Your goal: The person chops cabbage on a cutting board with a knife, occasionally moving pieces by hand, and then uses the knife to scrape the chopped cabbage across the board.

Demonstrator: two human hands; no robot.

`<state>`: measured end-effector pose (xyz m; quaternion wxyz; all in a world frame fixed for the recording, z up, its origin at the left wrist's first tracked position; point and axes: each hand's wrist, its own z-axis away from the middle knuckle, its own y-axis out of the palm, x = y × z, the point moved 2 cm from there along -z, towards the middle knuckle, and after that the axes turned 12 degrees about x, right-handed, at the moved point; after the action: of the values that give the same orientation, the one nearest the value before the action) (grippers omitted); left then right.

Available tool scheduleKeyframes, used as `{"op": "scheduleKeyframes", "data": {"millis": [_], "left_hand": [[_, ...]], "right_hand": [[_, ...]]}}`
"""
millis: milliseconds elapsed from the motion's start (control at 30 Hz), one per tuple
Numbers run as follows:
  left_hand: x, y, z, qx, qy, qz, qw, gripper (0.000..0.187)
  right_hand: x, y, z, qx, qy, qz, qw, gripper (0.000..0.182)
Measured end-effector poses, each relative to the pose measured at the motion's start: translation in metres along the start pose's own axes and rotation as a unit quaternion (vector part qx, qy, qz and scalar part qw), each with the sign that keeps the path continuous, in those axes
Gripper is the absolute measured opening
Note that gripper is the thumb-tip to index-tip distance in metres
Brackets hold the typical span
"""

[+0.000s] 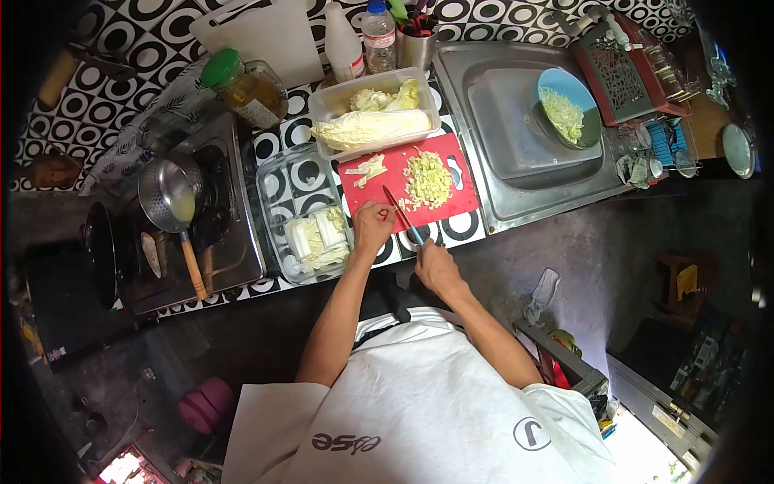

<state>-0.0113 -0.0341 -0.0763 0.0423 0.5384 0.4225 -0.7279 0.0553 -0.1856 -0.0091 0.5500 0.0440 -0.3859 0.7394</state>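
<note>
My right hand (436, 262) grips a kitchen knife (414, 231) by its blue handle, the blade slanting across the front of a red cutting board (379, 171). Beside the blade, my left hand (375, 226) rests at the board's front edge with its fingers curled together; what they hold is too small to make out. A pile of chopped napa cabbage (428, 179) lies on the board, right of the blade. Some longer cabbage strips (368, 170) lie on its left part.
Behind the board stands a plastic tub (437, 121) with napa cabbage; left is a clear container (272, 256) with cut leaves. A saucepan (165, 189) sits on the stove (234, 250). In the sink (500, 206), a blue bowl (564, 78) holds shredded cabbage. Jars and bottles line the wall.
</note>
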Motion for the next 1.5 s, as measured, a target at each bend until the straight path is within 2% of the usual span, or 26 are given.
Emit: {"op": "scheduleKeyframes", "data": {"millis": [100, 233, 300, 467, 833, 1033, 1133, 1233, 1333, 1433, 1500], "left_hand": [[-0.001, 0.000, -0.002, 0.010, 0.005, -0.016, 1.000, 0.011], [-0.002, 0.001, 0.002, 0.006, -0.028, 0.010, 1.000, 0.011], [-0.001, 0.001, 0.000, -0.016, -0.025, 0.024, 0.999, 0.010], [-0.003, -0.003, 0.001, -0.006, -0.024, 0.013, 1.000, 0.008], [-0.004, 0.000, 0.000, -0.001, -0.040, 0.023, 0.999, 0.008], [0.002, 0.004, 0.000, -0.001, -0.017, 0.001, 1.000, 0.007], [0.002, 0.003, -0.002, -0.001, -0.004, -0.015, 1.000, 0.008], [0.001, 0.003, -0.002, -0.006, -0.005, -0.014, 1.000, 0.008], [0.000, 0.002, -0.003, 0.004, -0.016, -0.013, 1.000, 0.009], [0.002, 0.002, -0.003, 0.007, -0.015, -0.005, 1.000, 0.009], [0.000, 0.001, -0.004, 0.009, -0.015, -0.006, 1.000, 0.010]], "right_hand": [[-0.010, 0.014, -0.005, -0.021, 0.024, 0.009, 0.999, 0.027], [-0.007, 0.004, -0.015, -0.008, -0.013, 0.041, 0.999, 0.028], [-0.007, 0.002, -0.012, -0.016, -0.010, 0.035, 0.999, 0.028], [-0.022, 0.013, 0.003, -0.019, 0.004, 0.020, 1.000, 0.026], [0.011, -0.007, -0.002, 0.000, 0.001, 0.006, 1.000, 0.027], [-0.009, 0.007, 0.007, 0.000, 0.024, 0.003, 1.000, 0.027], [-0.008, 0.001, 0.004, -0.037, 0.007, -0.006, 0.999, 0.027], [0.002, -0.016, -0.001, -0.022, 0.000, -0.019, 1.000, 0.027], [0.009, -0.021, -0.004, 0.035, 0.001, -0.009, 0.999, 0.027], [0.006, -0.006, -0.002, 0.022, -0.006, -0.009, 1.000, 0.028], [-0.002, 0.008, 0.003, -0.032, 0.006, -0.021, 0.999, 0.028]]}}
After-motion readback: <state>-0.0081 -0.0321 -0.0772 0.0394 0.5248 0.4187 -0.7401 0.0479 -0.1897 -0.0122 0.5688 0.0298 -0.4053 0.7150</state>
